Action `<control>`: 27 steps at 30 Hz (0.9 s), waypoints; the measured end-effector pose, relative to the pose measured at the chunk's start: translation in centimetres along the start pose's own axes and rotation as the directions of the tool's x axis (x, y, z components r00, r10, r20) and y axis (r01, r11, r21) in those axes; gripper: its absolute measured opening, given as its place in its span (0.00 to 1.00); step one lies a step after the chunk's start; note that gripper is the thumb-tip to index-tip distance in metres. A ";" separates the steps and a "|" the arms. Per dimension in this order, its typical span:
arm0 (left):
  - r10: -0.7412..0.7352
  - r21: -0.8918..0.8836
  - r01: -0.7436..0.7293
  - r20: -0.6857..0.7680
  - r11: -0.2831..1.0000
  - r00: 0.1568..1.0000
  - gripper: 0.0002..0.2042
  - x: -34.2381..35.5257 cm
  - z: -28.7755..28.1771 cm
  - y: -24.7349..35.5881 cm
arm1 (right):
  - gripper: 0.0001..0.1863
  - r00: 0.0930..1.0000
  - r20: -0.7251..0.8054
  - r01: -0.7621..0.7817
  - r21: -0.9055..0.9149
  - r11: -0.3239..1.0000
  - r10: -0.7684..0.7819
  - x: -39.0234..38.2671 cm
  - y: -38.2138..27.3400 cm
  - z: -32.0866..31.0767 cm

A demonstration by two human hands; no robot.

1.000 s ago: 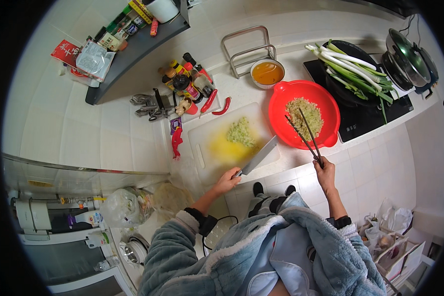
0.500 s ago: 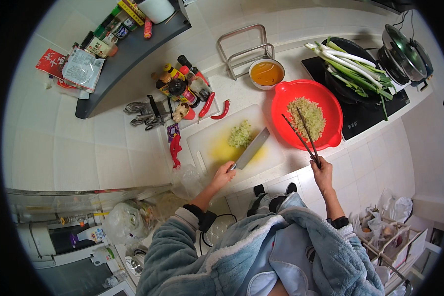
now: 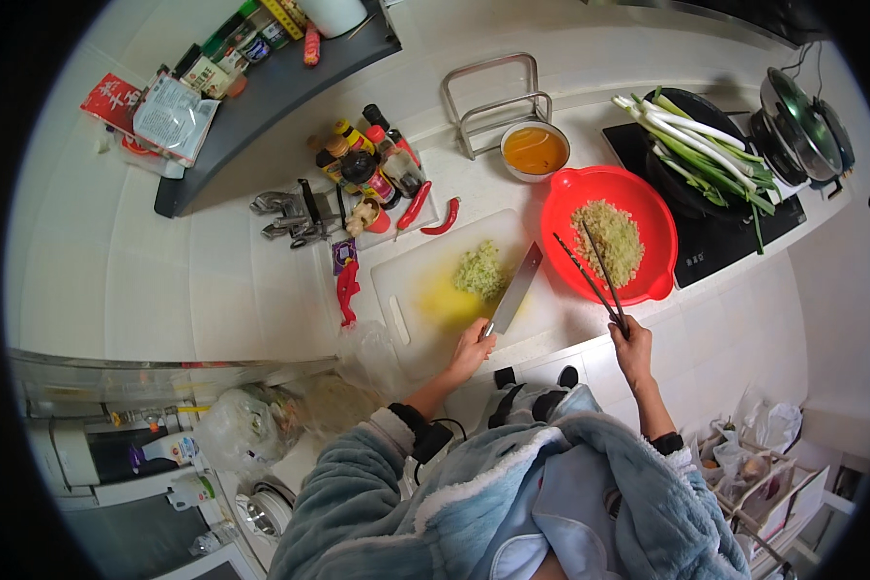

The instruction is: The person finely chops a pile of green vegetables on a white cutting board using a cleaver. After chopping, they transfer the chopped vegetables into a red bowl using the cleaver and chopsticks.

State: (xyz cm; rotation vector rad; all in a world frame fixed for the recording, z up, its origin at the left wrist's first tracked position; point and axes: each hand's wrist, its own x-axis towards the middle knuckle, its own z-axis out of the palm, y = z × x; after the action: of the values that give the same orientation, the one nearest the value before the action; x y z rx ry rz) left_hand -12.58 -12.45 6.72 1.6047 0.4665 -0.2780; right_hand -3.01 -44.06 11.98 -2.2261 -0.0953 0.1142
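Observation:
My left hand (image 3: 470,352) is closed around the handle of a broad kitchen knife (image 3: 519,291). Its blade slants up and right over the right part of the white cutting board (image 3: 419,261). Just left of the blade lies a small heap of chopped pale green vegetable (image 3: 480,271), beside a yellow stain. In my right hand (image 3: 633,351) is a pair of dark chopsticks (image 3: 617,311), their tips apart above the red bowl (image 3: 659,232). A larger heap of the same-looking chopped bits (image 3: 613,246) covers the bowl's bottom.
Behind the bowl stand a small pot of amber liquid (image 3: 535,150) and a metal rack (image 3: 498,92). Leeks (image 3: 701,145) lie across a black pan on the cooktop (image 3: 730,249) at right. Sauce bottles (image 3: 362,169) and red chillies (image 3: 442,217) sit behind the board, below a dark shelf (image 3: 261,101).
My left hand has moved right with the knife, whose blade now stands steeper and farther from the chopped heap. The chopsticks have shifted slightly left over the bowl. The whole view has shifted a little.

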 end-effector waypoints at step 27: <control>0.699 0.887 -0.352 0.048 0.300 0.714 0.10 -1.0 5.4 15.2 | 0.13 0.994 -0.113 0.047 0.374 0.926 -0.005 2.1 -1.6 -8.3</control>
State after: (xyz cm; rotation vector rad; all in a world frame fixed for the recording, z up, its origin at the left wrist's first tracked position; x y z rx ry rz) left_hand -5.99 -18.47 20.20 2.7497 -0.0496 0.4228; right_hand 0.02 -49.37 18.21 -1.8413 -0.0382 -0.0059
